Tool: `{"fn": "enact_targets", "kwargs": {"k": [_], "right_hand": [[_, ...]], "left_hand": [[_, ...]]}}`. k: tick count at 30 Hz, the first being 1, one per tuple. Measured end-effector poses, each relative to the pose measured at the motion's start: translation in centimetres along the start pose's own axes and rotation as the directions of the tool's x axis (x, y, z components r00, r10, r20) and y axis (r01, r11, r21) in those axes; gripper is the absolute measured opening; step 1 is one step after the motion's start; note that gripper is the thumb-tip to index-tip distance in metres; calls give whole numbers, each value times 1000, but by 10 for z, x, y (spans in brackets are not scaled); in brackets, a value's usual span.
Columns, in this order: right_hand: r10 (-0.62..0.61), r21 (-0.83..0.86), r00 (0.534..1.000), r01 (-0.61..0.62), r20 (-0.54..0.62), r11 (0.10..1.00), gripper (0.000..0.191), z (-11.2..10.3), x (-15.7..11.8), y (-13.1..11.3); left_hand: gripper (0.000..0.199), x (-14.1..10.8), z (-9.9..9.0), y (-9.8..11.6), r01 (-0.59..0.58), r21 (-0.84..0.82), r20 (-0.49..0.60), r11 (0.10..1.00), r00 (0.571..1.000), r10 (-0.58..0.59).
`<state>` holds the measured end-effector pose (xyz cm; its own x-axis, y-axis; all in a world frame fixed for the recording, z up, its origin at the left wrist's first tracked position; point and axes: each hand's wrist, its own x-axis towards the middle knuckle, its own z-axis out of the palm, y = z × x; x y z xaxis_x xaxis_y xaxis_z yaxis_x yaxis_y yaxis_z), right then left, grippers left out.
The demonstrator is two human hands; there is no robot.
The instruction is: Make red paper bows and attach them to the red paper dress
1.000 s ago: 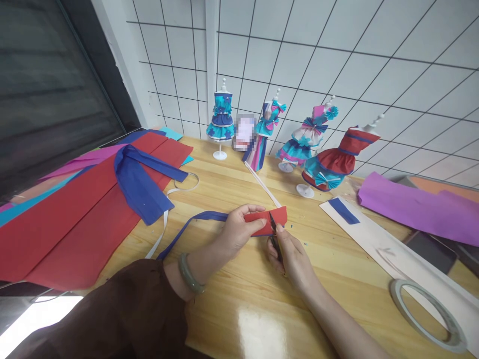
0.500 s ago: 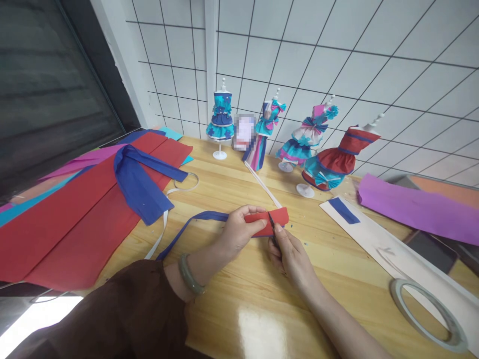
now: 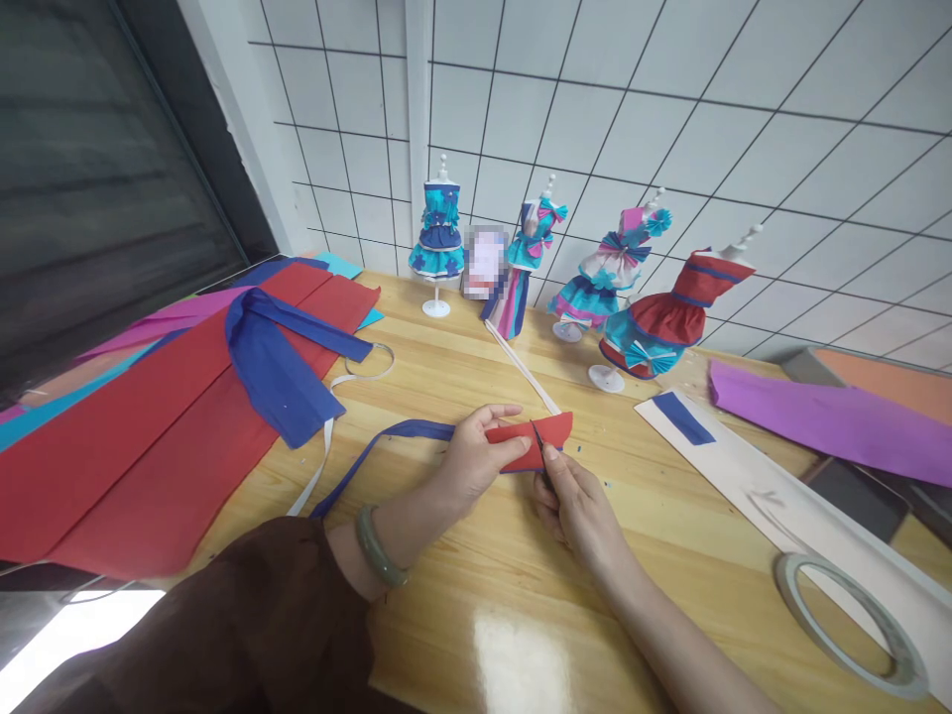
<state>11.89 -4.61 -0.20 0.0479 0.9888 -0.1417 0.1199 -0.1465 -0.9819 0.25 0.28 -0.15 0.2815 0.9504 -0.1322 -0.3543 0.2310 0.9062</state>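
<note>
My left hand pinches a small red piece with a blue lower edge between thumb and fingers. My right hand is closed on a slim dark tool, which looks like small scissors; its tip lies across the middle of the red piece. Most of the tool's handle is hidden in the fingers. A blue strip runs from beside my left hand leftward over the wooden table. A pale strip reaches the back of the red piece.
Several small dress forms in bright dresses, among them a red one, stand along the back. Red sheets and a folded blue piece lie at left. At right are a tape roll, a white strip and a purple sheet.
The right end of the red piece has shifted and tilted slightly. Both hands stay almost where they were, with the same hold.
</note>
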Motion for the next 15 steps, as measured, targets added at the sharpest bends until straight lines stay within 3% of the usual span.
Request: {"fn": "enact_targets", "kwargs": {"k": [11,15], "right_hand": [[32,103,999,-34,21,994,48,1,-3,-7],[124,238,989,-140,81,961,42,-4,-1,-6]], "left_hand": [[38,3,-3,0,48,-95,-11,994,999,-49],[36,9,-9,0,37,-128,-73,991,996,-46]]}}
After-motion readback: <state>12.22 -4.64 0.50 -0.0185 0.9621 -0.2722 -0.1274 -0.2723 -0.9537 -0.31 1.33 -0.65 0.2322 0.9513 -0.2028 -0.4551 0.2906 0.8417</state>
